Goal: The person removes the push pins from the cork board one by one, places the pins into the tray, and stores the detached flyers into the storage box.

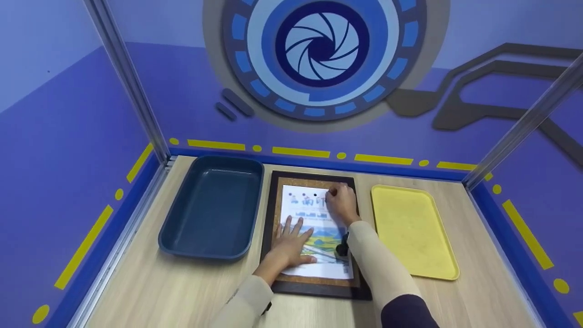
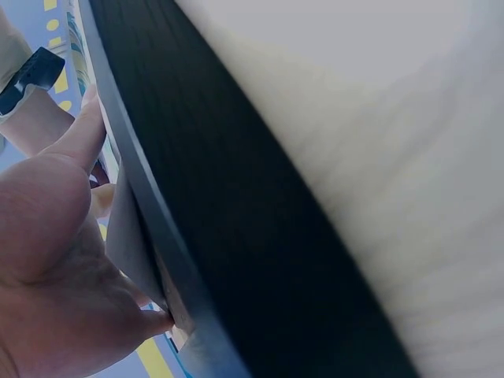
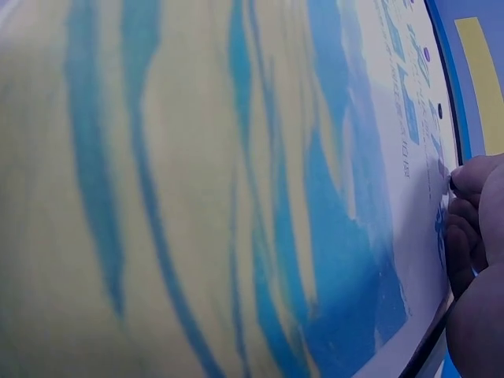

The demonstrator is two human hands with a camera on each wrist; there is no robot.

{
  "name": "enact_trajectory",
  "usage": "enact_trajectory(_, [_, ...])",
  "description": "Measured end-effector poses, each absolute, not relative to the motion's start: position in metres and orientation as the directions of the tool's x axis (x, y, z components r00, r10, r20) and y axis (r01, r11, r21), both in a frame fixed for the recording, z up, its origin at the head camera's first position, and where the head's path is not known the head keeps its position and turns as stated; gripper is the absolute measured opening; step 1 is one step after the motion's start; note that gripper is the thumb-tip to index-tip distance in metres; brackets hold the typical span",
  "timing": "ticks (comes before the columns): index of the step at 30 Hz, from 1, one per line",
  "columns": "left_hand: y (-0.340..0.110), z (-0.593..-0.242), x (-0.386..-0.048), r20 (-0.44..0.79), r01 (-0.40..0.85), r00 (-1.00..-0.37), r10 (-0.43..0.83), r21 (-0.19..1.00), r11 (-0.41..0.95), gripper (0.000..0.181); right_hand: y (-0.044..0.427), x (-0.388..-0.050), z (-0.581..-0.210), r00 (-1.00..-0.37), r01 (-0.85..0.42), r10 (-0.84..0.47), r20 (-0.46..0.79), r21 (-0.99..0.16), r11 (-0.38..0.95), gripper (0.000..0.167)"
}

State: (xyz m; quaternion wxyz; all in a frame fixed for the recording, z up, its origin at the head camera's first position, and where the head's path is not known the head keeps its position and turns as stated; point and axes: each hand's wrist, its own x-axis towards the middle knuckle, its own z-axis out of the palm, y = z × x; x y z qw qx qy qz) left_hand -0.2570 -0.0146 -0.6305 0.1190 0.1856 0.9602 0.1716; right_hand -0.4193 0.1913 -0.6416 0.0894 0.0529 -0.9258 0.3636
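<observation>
A printed poster sheet with a landscape picture lies on a cork board in a dark frame. Along its top edge sit several small dark round pins. My left hand rests on the lower left of the sheet with fingers spread. At the sheet's top right corner, my right hand has curled fingers and pinches a small dark pin, mostly hidden by the fingertips. In the left wrist view, the frame's dark side fills the middle, and the sheet's edge lifts slightly beside the palm.
A deep dark blue tray stands left of the board. On the right lies a shallow yellow tray, close to the right forearm. Blue panel walls and metal posts enclose the wooden table.
</observation>
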Motion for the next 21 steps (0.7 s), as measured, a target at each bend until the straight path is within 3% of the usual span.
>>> enact_trajectory(4, [-0.0163, -0.6215, -0.2552, -0.165, 0.324, -0.899, 0.405, 0.371, 0.87, 0.088, 0.1907, -0.4208, -0.6398, -0.976, -0.166, -0.022, 0.218, -0.671, 0.723, 0.028])
enact_trajectory(12, [-0.0191, -0.6271, -0.2591, -0.147, 0.319, -0.906, 0.396, 0.377, 0.869, 0.089, 0.1885, -0.4255, -0.6406, -0.962, -0.233, -0.089, 0.257, -0.609, 0.758, 0.013])
enact_trajectory(21, [-0.0148, -0.6246, -0.2549, -0.165, 0.327, -0.9, 0.403, 0.354, 0.876, 0.088, 0.1915, -0.423, -0.6443, -0.964, -0.222, -0.091, 0.249, -0.57, 0.791, 0.014])
